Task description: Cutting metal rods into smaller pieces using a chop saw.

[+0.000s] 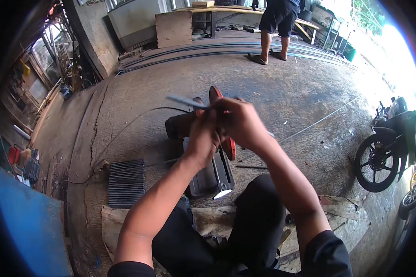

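Note:
In front of me, over a cut-off machine, both my hands are raised close together. A thin grey metal bar (185,100), slightly blurred, slants out to the left from between them. My left hand (204,135) is closed at the bar, its fingertips partly hidden. My right hand (241,121) curls round the bar from above and covers part of it. Behind and below the hands is the machine, with a red round guard (231,148), a dark motor body (176,126) and a black base (201,182). The hands hide its middle.
A stack of short dark metal bars (126,177) lies left of the machine. A cable (134,121) curves over the concrete floor. Long rods (171,57) lie farther off, near a standing person (275,27). On the right is a motorbike wheel (377,159); a blue panel (25,217) stands near left.

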Demonstrator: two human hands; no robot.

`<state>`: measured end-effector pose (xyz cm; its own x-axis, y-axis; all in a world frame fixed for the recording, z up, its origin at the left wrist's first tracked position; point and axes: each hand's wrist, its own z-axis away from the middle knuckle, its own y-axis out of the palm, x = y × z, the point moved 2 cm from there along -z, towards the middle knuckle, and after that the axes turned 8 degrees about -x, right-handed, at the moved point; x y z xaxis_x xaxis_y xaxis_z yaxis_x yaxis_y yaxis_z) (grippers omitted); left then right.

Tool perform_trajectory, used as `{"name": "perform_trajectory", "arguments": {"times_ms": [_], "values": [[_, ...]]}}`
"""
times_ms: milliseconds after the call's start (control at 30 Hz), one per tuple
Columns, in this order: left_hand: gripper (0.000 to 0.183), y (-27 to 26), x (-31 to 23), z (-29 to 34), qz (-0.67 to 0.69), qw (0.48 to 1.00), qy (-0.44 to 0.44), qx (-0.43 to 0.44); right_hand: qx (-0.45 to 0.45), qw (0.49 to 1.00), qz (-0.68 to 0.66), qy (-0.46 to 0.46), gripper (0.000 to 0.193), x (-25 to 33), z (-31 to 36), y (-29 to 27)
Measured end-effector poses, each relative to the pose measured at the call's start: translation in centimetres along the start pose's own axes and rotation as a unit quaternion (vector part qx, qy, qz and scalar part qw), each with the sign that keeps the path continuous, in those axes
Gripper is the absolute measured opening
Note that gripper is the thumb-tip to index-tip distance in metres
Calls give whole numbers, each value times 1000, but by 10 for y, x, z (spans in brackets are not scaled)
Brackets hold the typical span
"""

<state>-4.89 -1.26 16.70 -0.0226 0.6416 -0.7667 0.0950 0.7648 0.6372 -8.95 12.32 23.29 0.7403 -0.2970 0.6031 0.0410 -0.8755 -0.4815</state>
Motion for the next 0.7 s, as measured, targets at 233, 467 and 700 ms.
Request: {"name": "perform_trajectory", "arguments": {"times_ms": [233, 467, 700], "values": [[40, -18, -48, 7, 67, 967, 105, -224, -185, 980, -67, 34, 18, 31, 22, 75], [36, -58, -67, 20, 142, 922, 78, -350, -174, 832, -423, 315, 25, 21, 22, 107], [31, -52, -71, 27, 128, 917, 100, -364, -185, 791, -481, 329, 30, 15, 17, 114]]}}
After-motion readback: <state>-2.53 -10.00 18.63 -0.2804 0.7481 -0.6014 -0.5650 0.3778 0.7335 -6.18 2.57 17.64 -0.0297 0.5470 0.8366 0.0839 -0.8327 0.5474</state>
